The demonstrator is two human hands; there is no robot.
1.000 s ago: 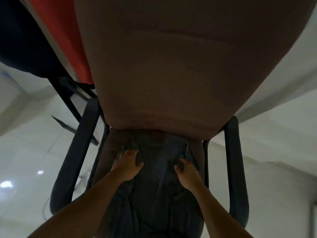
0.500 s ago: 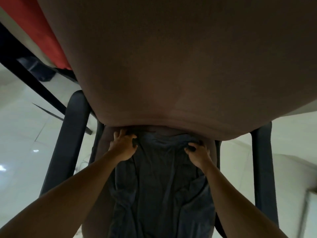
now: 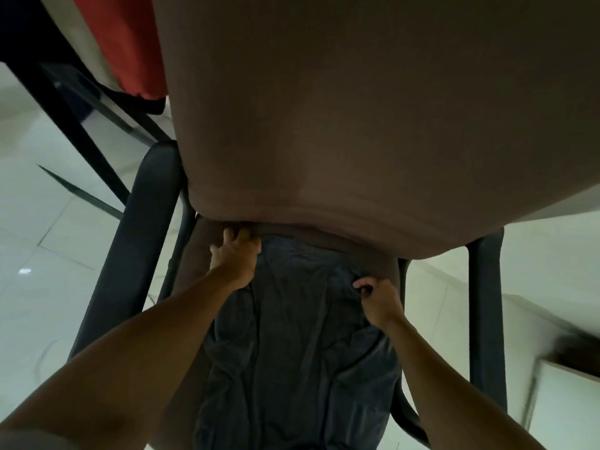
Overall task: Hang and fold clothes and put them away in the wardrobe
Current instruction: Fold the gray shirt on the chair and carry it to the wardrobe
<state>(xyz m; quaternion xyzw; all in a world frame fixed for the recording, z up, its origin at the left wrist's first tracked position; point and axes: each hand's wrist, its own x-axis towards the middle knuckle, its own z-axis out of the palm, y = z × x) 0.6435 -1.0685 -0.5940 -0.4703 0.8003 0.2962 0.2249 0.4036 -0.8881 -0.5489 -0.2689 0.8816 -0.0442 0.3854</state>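
Note:
A dark grey garment point(image 3: 302, 345) lies spread and wrinkled on the seat of a chair. My left hand point(image 3: 235, 256) grips its far left corner, fingers curled into the cloth by the seat back. My right hand point(image 3: 378, 295) pinches its far right edge. A brown chair back point(image 3: 357, 125) rises over the seat and fills the upper view, hiding the garment's far end.
Black armrests point(image 3: 143, 228) stand at the chair's left and right sides point(image 3: 485, 319). A red cloth point(image 3: 126, 43) hangs at the top left above a black frame point(image 3: 65, 105). White tiled floor point(image 3: 39, 222) lies around. A light box edge point(image 3: 565, 394) sits at the right.
Both hands moved farther up the seat and apart, from resting on the garment's middle to gripping its far corners. The view has shifted closer to the chair back.

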